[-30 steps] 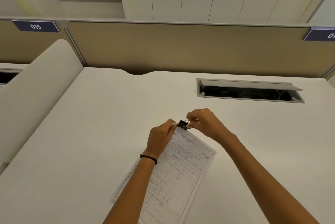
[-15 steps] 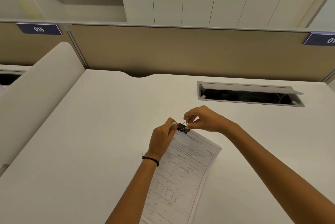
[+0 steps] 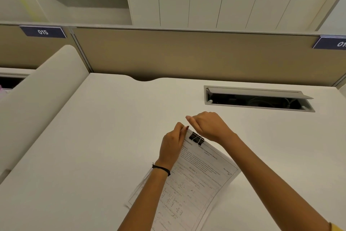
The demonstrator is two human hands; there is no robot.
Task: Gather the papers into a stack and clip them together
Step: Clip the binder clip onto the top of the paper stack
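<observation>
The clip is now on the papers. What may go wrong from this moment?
1. The sheets of the papers fan out at the lower left, so the binder clip may fix them crooked, or miss one.
2. The left hand pinches the corner beside the clip; letting go may bend it.

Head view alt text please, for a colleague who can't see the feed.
A black binder clip is clamped on the top edge of a stack of printed exam papers on a white desk. The left hand pinches the stack's top corner beside the clip; the right hand, fingers curled, is just behind it.
</observation>
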